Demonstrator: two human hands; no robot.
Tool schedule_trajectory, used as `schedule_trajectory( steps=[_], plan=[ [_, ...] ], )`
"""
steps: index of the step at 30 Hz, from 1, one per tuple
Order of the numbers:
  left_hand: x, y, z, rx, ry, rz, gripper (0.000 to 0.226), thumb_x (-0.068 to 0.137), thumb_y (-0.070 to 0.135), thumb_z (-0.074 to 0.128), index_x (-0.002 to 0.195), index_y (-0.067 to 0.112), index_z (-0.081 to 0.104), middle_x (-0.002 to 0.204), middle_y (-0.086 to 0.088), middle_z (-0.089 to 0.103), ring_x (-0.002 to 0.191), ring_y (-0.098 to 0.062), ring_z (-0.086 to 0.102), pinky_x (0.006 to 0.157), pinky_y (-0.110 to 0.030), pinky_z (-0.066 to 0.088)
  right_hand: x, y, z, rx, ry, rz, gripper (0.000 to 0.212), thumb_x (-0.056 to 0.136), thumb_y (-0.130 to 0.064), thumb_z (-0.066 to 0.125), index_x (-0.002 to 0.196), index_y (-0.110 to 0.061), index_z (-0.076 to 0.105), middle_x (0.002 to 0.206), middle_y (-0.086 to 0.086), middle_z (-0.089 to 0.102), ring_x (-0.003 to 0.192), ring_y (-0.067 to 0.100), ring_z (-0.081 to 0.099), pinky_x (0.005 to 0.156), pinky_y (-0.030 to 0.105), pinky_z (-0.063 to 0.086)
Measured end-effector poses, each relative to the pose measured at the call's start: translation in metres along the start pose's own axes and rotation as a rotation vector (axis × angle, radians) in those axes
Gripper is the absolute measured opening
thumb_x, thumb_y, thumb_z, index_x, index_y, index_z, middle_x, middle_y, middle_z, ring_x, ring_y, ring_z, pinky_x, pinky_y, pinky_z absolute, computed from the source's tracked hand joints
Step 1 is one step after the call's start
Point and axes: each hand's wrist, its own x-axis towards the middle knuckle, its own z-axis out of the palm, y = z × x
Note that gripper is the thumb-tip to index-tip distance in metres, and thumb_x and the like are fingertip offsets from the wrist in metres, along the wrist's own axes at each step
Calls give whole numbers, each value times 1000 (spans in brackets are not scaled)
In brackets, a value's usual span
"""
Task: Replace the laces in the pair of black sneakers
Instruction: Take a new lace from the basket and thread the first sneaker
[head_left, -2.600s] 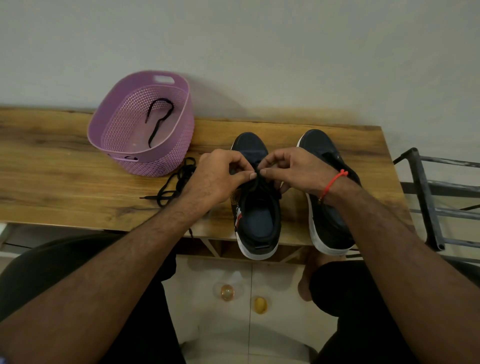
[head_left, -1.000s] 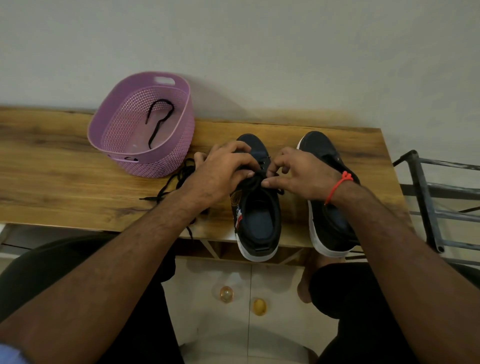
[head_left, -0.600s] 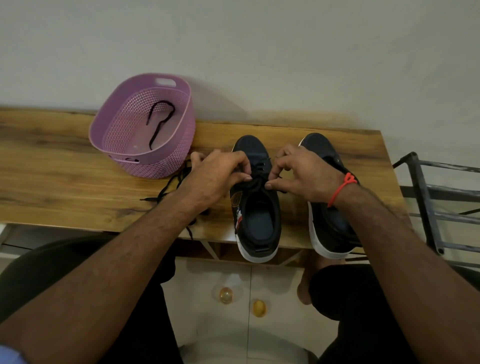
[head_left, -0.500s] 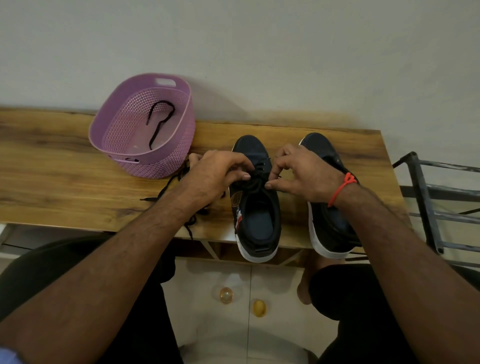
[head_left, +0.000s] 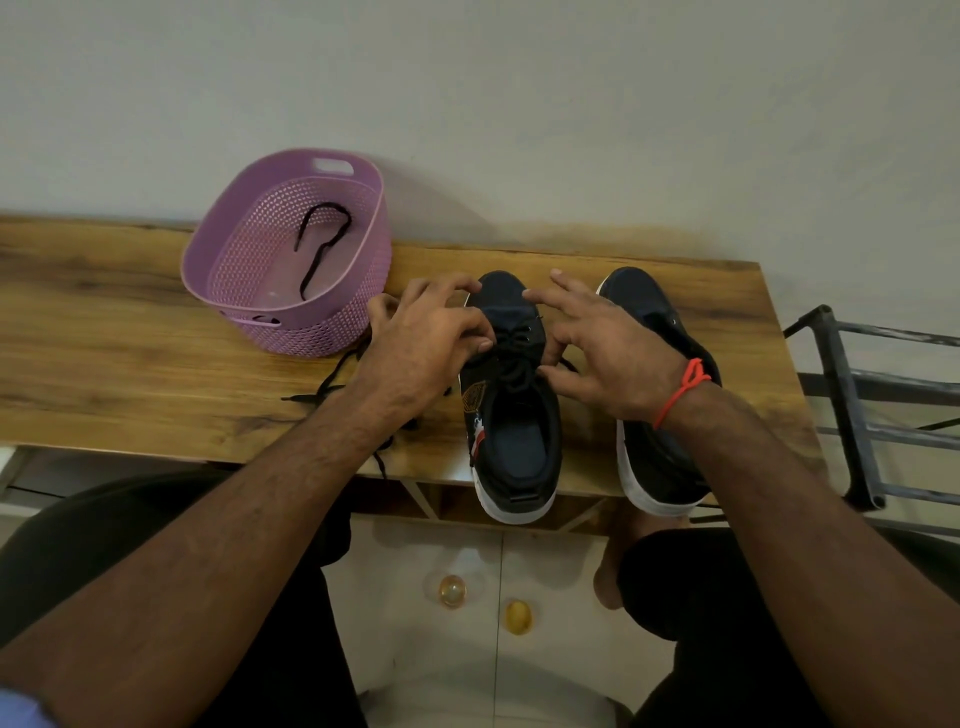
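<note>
the wooden table (head_left: 130, 364) fills mid-frame. on it, centre, stand our laced left sneaker (head_left: 511, 415) and, right of it, the right sneaker (head_left: 654, 457): stiff-soled, light, best steadied by the sides. our left hand (head_left: 426, 338) and right hand (head_left: 602, 353) flank the knot (head_left: 514, 364), fingers spread; the thumbs' grip we cannot tell. the limp spare lace (head_left: 332, 387) wants pinching at its tip.

We can read no text, brand or number. The left sneaker (head_left: 511, 415) bears a yellowish emblem (head_left: 474, 397) and a red-and-white mark on its side, both too small to make out.
</note>
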Motion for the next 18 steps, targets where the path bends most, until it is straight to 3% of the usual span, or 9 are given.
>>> schedule_trajectory(
  steps=[9, 18],
  plan=[
    [0, 6, -2, -138, -43, -33, 13, 87, 42, 73, 99, 43, 68, 142, 20, 45, 134, -13, 32, 96, -37, 20, 2, 0, -3, 85, -14, 62, 10, 89, -24, 73, 83, -19, 66, 157, 2, 37, 152, 17, 14, 123, 35, 14],
    [1, 5, -3, -130, -108, -9, 14, 90, 44, 69, 104, 43, 70, 142, 21, 47, 135, -13, 31, 96, -41, 24, 3, 1, -2, 74, -10, 52, 10, 88, -26, 74, 82, -21, 66, 156, 2, 39, 152, 18, 16, 123, 46, 18]
  ],
)
